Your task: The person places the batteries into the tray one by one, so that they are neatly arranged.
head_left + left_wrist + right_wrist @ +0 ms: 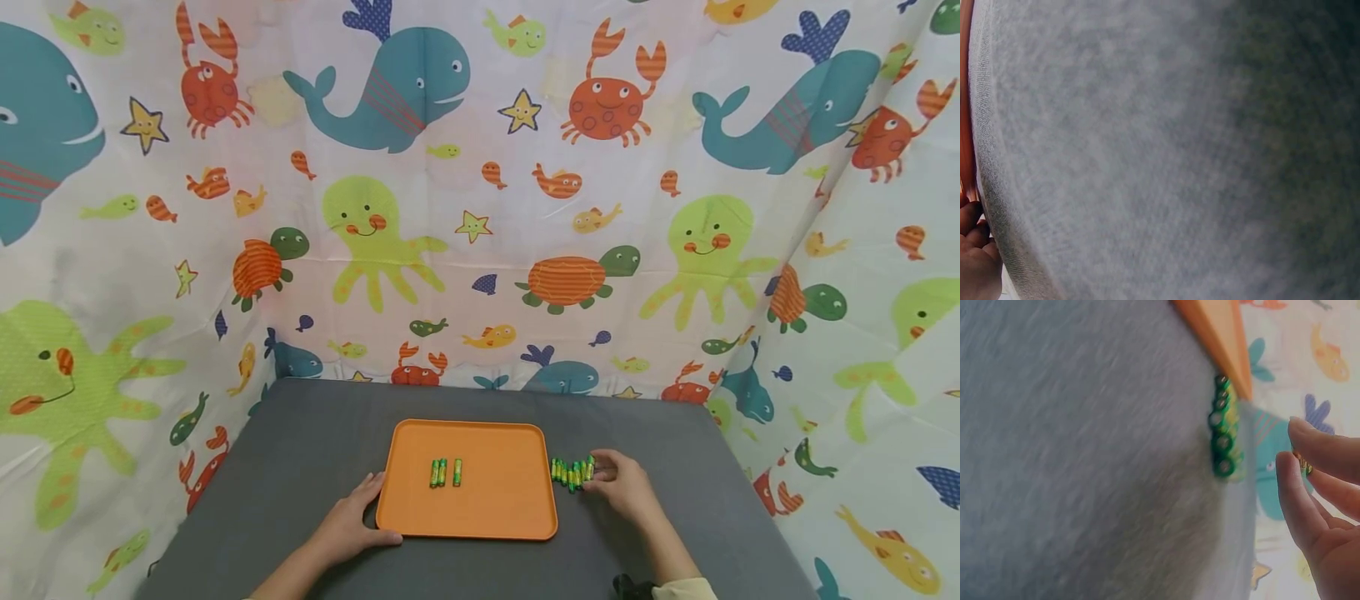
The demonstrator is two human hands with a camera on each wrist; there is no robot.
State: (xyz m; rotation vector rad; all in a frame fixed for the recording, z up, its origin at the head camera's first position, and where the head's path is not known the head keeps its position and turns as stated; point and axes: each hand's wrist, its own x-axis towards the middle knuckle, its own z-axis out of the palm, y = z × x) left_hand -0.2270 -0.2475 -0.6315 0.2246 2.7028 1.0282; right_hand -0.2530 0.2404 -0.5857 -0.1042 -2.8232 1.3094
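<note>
An orange tray (502, 508) lies on the grey table, with three green-and-yellow batteries (457, 472) standing in a short row, left of its middle. My left hand (348, 518) holds the tray's near left corner, fingers along the left rim and thumb at the front edge. In the left wrist view only its curled fingers (974, 228) show beside the tray's edge. At the tray's right side several more batteries (1224, 444) lie side by side in a row. My right hand (624, 487) pinches one battery (1302, 464) between thumb and fingers, close to that row's right end.
The grey tabletop (322, 433) extends around the tray. Behind and at both sides hangs a white curtain (450, 333) printed with sea animals. A black object (633, 587) sits by the right sleeve (684, 589).
</note>
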